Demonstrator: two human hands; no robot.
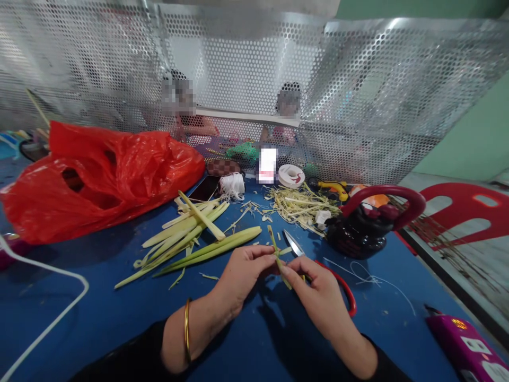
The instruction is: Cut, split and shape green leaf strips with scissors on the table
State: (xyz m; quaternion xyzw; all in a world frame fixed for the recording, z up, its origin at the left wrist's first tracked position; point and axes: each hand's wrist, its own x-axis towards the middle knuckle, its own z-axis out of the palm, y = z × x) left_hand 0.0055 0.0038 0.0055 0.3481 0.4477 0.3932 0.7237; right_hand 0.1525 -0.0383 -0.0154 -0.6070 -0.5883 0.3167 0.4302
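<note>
Thin pale-green leaf strips cross each other between my two hands. My left hand pinches them from the left, thumb and fingertips together. From the right, my right hand grips their lower part the same way. Partly hidden under the right hand lie scissors, blades pointing away and a red handle showing at the right. Left of my hands is a pile of long pale-green leaves, with a greener one nearest my left hand.
Beyond lie a red plastic bag, white thread, a lit phone, a ribbon roll and shredded trimmings. A dark jug and purple device stand right. A white cable crosses left.
</note>
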